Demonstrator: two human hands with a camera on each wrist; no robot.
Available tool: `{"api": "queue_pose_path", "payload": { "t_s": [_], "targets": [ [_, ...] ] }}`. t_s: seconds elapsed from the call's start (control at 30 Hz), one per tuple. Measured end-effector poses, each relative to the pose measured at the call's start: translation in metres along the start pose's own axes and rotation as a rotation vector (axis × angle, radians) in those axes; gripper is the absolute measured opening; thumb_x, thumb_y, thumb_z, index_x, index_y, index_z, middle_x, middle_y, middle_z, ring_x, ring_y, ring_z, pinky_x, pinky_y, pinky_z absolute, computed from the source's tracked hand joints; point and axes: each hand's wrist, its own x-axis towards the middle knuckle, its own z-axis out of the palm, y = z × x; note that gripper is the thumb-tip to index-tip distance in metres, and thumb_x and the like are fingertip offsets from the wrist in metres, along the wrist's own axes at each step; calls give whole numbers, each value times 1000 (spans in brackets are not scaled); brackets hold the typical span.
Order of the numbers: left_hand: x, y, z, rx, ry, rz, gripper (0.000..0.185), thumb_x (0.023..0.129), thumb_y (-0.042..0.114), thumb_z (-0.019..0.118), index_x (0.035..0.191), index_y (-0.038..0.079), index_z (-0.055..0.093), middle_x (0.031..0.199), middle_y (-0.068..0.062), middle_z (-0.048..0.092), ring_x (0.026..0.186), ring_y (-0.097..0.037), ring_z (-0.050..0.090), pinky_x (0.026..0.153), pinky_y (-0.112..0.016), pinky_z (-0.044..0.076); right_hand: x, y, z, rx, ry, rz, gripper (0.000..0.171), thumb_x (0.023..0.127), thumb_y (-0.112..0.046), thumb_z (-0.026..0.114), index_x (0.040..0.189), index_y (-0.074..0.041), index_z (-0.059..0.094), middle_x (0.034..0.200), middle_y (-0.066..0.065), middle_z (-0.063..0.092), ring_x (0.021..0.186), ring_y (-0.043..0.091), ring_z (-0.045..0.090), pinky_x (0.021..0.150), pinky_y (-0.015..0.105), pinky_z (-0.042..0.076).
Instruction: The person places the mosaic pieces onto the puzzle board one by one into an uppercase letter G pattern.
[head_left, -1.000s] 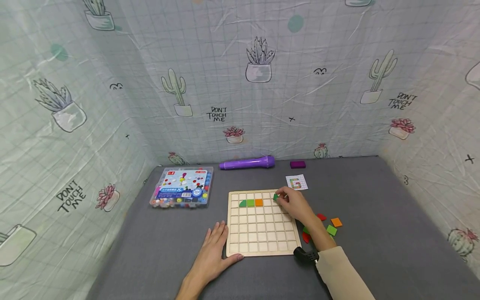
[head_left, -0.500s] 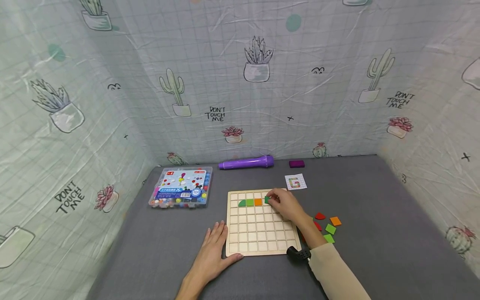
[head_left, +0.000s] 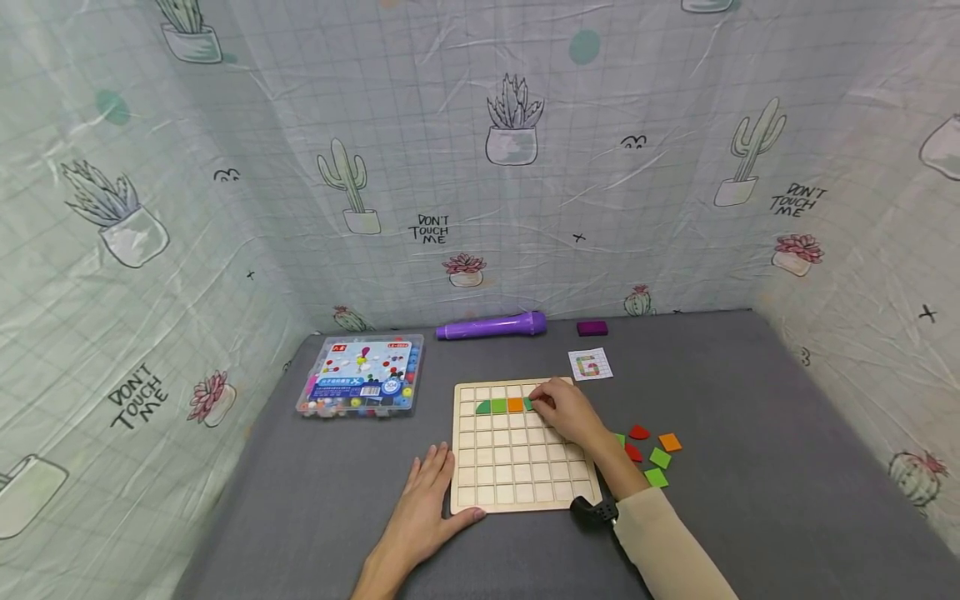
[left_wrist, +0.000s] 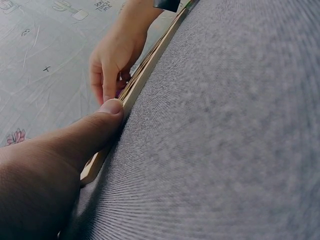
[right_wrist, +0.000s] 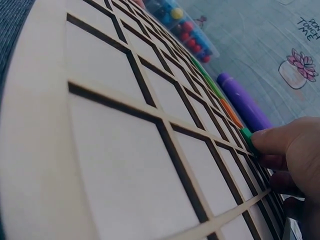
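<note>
Grey felt under your wooden grid board (head_left: 525, 450): your right hand (head_left: 566, 410) has carried the dark green tile (head_left: 528, 404) leftward along the second row, pinching it beside the orange tile (head_left: 514, 405). Your left hand (head_left: 423, 504), fingers flat, steadies the board's corner.

plastic bead box (head_left: 362, 375), purple pen (head_left: 491, 326), purple block (head_left: 592, 328), letter card (head_left: 590, 365), cactus-print backdrop (head_left: 480, 158)
</note>
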Motion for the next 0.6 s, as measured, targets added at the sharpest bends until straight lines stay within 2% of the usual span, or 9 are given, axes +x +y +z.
{"api": "queue_pose_path", "payload": {
  "t_s": [0.43,0.6],
  "targets": [
    [0,0,-1,-5,-2,6,101,84,70,63,154,2,37,164,-17,30,154,-35,23,127,-55,18,0,-4,2,2,0,32,8,93,-16,72,99,-11,74,86,-1,61,75,9,51,68,26,47],
    [0,0,-1,-1,-10,-5,101,85,72,61,155,4,36,164,-15,29,155,-33,22,129,-52,16,-1,-4,1,-6,-15,57,11,94,-19,71,102,-11,74,90,-2,61,76,8,52,69,25,49]
  ]
}}
